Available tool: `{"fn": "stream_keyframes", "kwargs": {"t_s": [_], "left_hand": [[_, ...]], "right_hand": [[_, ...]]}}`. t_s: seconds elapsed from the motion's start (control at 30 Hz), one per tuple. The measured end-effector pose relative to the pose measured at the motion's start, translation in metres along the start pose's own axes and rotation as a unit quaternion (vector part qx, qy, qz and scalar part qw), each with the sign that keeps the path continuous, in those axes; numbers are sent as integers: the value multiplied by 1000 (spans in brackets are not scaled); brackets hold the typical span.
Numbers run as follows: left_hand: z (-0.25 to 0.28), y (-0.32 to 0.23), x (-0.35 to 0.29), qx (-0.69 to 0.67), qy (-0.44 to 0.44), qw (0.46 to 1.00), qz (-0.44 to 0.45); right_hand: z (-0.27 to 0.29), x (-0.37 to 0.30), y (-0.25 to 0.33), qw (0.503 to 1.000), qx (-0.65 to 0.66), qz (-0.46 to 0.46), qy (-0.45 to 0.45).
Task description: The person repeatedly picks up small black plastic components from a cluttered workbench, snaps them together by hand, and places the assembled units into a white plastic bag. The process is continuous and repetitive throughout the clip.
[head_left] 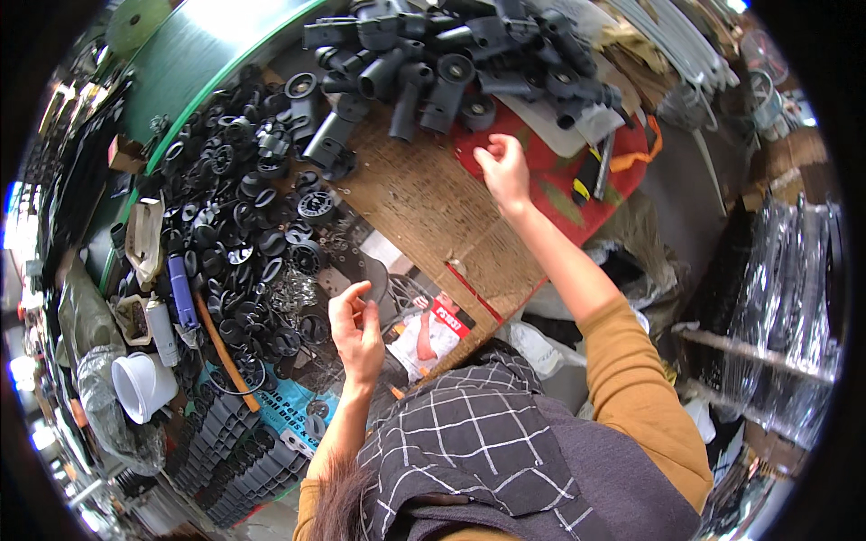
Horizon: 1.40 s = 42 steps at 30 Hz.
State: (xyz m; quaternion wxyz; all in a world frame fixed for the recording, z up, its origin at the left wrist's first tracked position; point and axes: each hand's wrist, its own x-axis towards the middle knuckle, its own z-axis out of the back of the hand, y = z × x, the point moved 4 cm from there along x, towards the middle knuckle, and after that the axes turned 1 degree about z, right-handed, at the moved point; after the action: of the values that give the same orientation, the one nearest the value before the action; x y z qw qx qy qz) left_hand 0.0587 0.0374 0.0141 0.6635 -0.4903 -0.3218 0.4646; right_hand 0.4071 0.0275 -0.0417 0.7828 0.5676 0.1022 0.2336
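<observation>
My left hand hovers over the near left of the worktable, fingers loosely bent and apart, with nothing seen in it. Close by lie small metal springs and a printed sheet. Farther out, my right hand is above the red patterned covering, its fingers curled but thumb apart, no object visible between them. Just beyond it is a heap of black plastic handle-like housings. One such housing lies apart on the brown cardboard. Small round black wheel-like parts are piled left of the cardboard.
A black-and-yellow cutter and an orange strap lie at the right edge. To the left are a white cup, a spray can, a purple tool and an orange tube. Wrapped bundles stand right.
</observation>
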Motion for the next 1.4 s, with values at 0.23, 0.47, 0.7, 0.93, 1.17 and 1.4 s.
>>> {"fn": "stream_keyframes", "kwargs": {"t_s": [0.23,0.47,0.7,0.93,1.17,1.4], "left_hand": [[18,14,5,-60,-13,994,89],[8,42,26,-177,15,971,159],[23,67,0,3,13,984,180],[19,83,-35,155,33,976,150],[56,82,-68,-45,-135,961,237],[70,65,-46,-298,-179,905,244]], "right_hand": [[-121,71,11,962,60,-258,-70],[-61,-101,47,923,193,-97,317],[-85,-188,77,830,-77,207,512],[-204,-254,115,651,-19,456,606],[-206,-258,110,703,-20,304,643],[-124,-240,103,675,183,-263,665]]}}
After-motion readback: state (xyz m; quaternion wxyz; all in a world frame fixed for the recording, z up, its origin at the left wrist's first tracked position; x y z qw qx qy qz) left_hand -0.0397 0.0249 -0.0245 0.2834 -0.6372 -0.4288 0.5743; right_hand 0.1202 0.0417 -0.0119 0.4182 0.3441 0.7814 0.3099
